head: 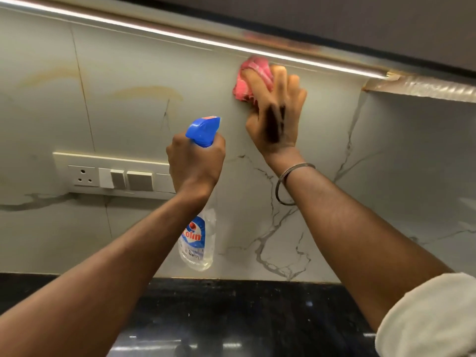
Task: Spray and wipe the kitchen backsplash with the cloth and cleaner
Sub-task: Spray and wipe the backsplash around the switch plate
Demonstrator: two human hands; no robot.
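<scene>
Hidden, cut off and blurred parts

The right hand (277,113) and cloth (251,79) are smeared by motion, so the fingers' outlines and the cloth's weave are unclear, and the hand hides part of the cloth. The left hand (195,164) covers the bottle (197,243) neck and trigger; the forearm hides part of its label, whose small print is unreadable. That hand also hides the right end of the switch plate (113,175). Both arms, the sleeve (430,318) and the worktop (231,318) run off the frame.
</scene>
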